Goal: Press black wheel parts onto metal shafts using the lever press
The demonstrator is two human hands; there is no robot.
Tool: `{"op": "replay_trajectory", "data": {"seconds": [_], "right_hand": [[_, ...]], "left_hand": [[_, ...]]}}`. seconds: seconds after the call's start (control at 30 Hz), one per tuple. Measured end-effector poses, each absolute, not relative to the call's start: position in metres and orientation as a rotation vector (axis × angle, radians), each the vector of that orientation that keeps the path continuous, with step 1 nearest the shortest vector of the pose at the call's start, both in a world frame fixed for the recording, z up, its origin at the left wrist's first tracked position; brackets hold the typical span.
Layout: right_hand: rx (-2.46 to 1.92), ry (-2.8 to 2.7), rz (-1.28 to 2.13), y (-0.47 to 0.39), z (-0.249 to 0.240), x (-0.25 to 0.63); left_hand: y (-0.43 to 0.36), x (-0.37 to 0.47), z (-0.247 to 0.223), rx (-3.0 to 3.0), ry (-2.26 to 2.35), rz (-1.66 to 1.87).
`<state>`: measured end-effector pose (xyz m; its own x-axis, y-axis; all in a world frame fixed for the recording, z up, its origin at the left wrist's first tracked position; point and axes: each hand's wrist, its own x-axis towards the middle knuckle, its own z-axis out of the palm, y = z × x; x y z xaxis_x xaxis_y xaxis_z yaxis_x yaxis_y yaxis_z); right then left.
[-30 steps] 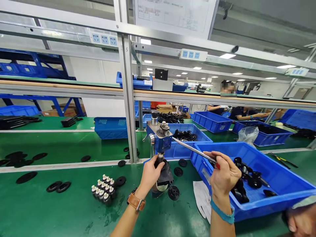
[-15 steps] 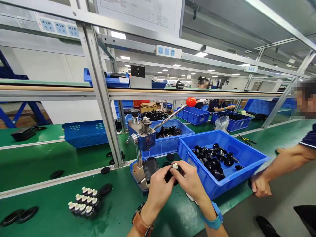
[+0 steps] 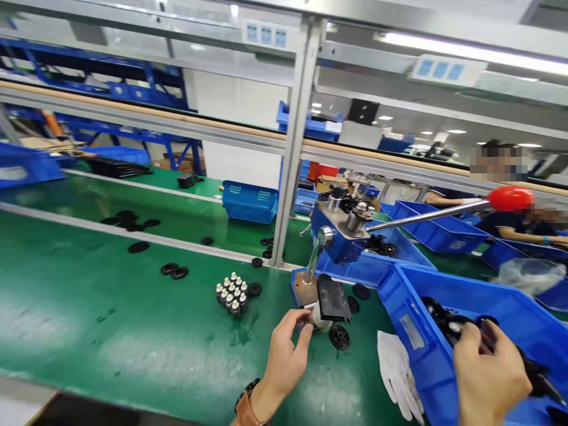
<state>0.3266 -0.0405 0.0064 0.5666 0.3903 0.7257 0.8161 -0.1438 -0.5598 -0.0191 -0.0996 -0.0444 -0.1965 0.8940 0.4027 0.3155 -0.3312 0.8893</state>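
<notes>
My left hand (image 3: 286,350) is beside the base of a small lever press (image 3: 339,236), thumb and forefinger apart, with nothing visible between them. Its fingertips are close to a white block (image 3: 321,318) under the press's black plate (image 3: 333,300); whether they touch is unclear. My right hand (image 3: 492,370) reaches into the large blue bin (image 3: 412,331), fingers curled round a black part (image 3: 487,342) that is mostly hidden. Black wheel-like parts (image 3: 437,310) lie in that bin. A ribbed black disc (image 3: 339,337) rests on the green bench by the press.
A block of white-topped black pieces (image 3: 232,294) stands left of the press. White gloves (image 3: 396,370) lie against the bin. The press lever's red knob (image 3: 510,198) sticks out to the right. A metal post (image 3: 295,148) rises behind; co-workers sit beyond.
My hands, together before on a small white-topped black part, have separated. The right has gone into the blue bin; the left is by the press base. The view has swung left.
</notes>
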Motion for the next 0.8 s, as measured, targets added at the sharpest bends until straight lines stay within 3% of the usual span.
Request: {"op": "replay_trajectory", "data": {"seconds": [0.23,0.37,0.53,0.8], "right_hand": [[-1.393,-1.263,-0.367,-0.060,-0.012,0.226],[-1.202,-1.178,-0.280,-0.084,-0.046,0.185],[-1.071,-1.345,-0.088,-0.123,-0.078,0.141],[-1.165,-1.292,0.233,-0.145,-0.111,0.114]], "left_hand": [[-0.100,-0.112,-0.076,1.397,2.131,1.859],[-0.071,-0.163,-0.075,1.496,2.351,1.530],[-0.037,-0.192,-0.080,1.555,2.273,1.100],[-0.026,-0.188,-0.084,1.733,1.937,1.091]]}}
